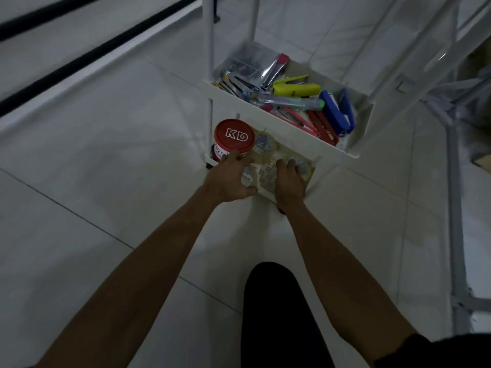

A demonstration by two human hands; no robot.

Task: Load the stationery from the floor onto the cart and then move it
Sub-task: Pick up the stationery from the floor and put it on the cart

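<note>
A white cart (292,144) stands on the tiled floor ahead of me. Its upper tray holds staplers, cutters, pens and clips, among them a blue stapler (336,110) and a yellow stapler (296,89). On the lower shelf (268,175) stand a red-lidded tub (233,135) marked KD and clear tape rolls (264,143). My left hand (228,179) holds a tape roll (249,177) at the shelf's near edge, fingertips by the tub. My right hand (289,181) lies over another tape roll (304,167) on the shelf, fingers curled on it.
A white metal rack frame (451,155) rises to the right of the cart. Black stripes (79,59) run along the wall base at upper left. My dark-clad knee (276,301) is low in the middle. Pale floor tiles spread on the left.
</note>
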